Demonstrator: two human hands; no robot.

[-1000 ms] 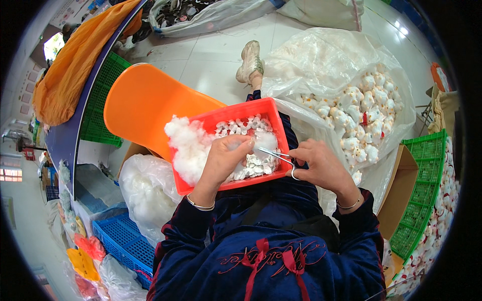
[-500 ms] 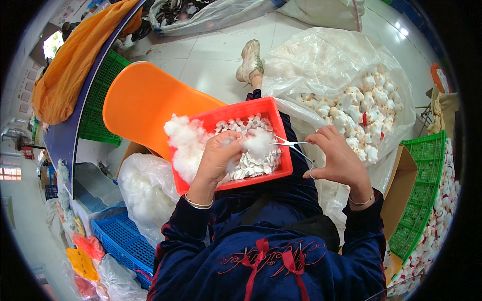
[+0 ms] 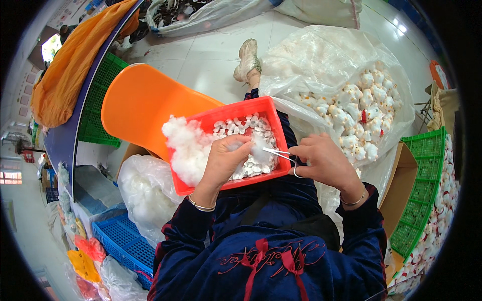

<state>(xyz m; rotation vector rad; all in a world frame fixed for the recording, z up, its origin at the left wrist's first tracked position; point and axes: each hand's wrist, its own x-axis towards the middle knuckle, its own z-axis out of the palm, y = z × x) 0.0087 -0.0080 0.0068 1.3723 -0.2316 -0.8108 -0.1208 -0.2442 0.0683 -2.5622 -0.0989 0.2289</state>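
A red tray (image 3: pixel 275 120) rests on my lap, holding a heap of white fibre stuffing (image 3: pixel 188 150) and many small white pieces (image 3: pixel 251 168). Over the tray, my left hand (image 3: pixel 224 158) pinches a tuft of white stuffing (image 3: pixel 259 147) between thumb and fingers. Whatever else those fingers may cover is hidden. My right hand (image 3: pixel 321 159) grips ring-handled metal forceps (image 3: pixel 277 152), thumb at one ring and fingers around the other side. Their tips point left and touch the tuft beside my left fingertips.
An orange chair (image 3: pixel 145 100) stands against the tray's far left. To the right lies a clear plastic bag (image 3: pixel 311 55) with many small white stuffed figures (image 3: pixel 369 110). A bag of stuffing (image 3: pixel 145 188), a blue crate (image 3: pixel 125 241) and a green crate (image 3: pixel 419 185) flank me.
My right hand has moved left with the forceps, whose spread handles have come closer together. Their tips have shifted lower along the tuft. My left hand has moved slightly right.
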